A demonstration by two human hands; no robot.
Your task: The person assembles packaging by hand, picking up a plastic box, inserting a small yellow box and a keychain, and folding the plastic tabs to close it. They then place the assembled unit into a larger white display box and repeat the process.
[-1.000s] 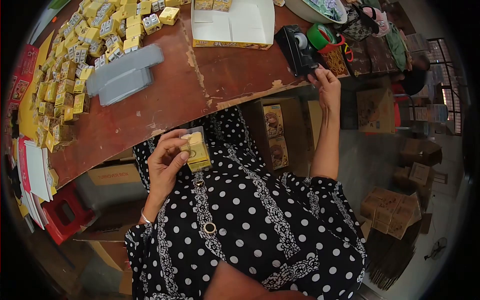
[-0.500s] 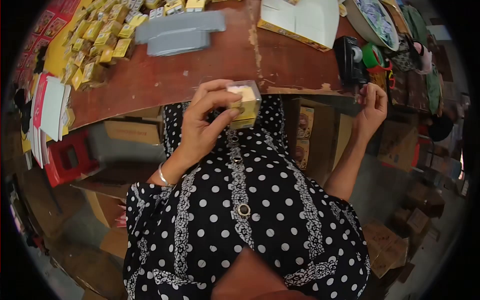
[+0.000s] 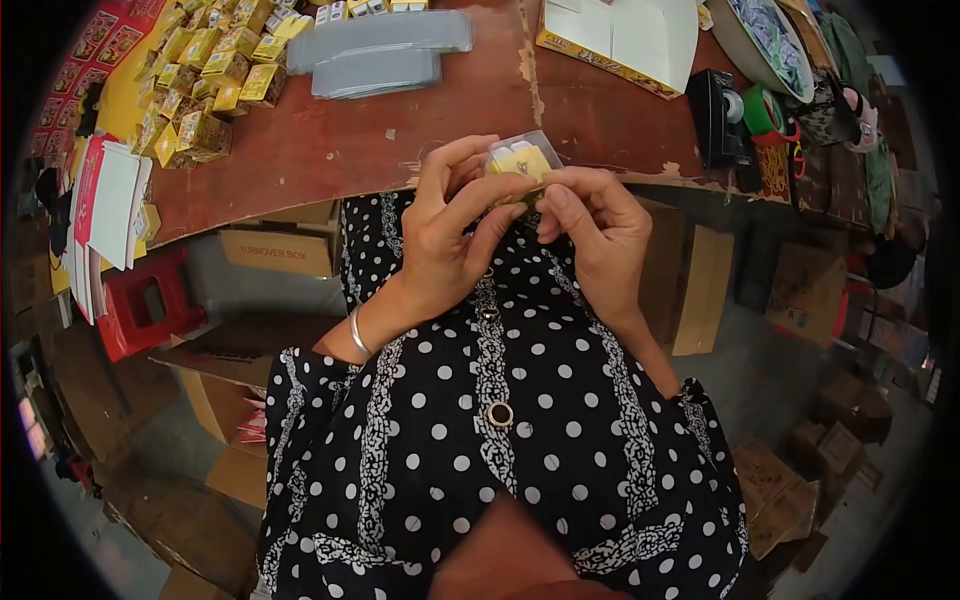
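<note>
A small yellow box in a clear plastic case (image 3: 520, 160) is held just off the table's near edge, in front of my body. My left hand (image 3: 445, 225) grips it from the left, fingers behind and thumb on the near side. Against the case's right corner, my right hand (image 3: 600, 225) is closed in a pinch. Whatever lies between those fingertips is too small to make out. A black tape dispenser (image 3: 712, 120) stands on the table to the right, beside a green tape roll (image 3: 762, 108).
Many small yellow boxes (image 3: 225, 68) are heaped at the back left. Flat clear plastic pieces (image 3: 375, 72) lie beside them. An open shallow carton (image 3: 625, 45) and a large bowl (image 3: 765, 50) are at the back right. Cardboard boxes (image 3: 280, 252) and a red stool (image 3: 122, 318) stand below the table.
My right hand has moved left from beside the tape dispenser to the case's right corner. My left hand still holds the boxed case, now tilted differently. The view has shifted slightly.
</note>
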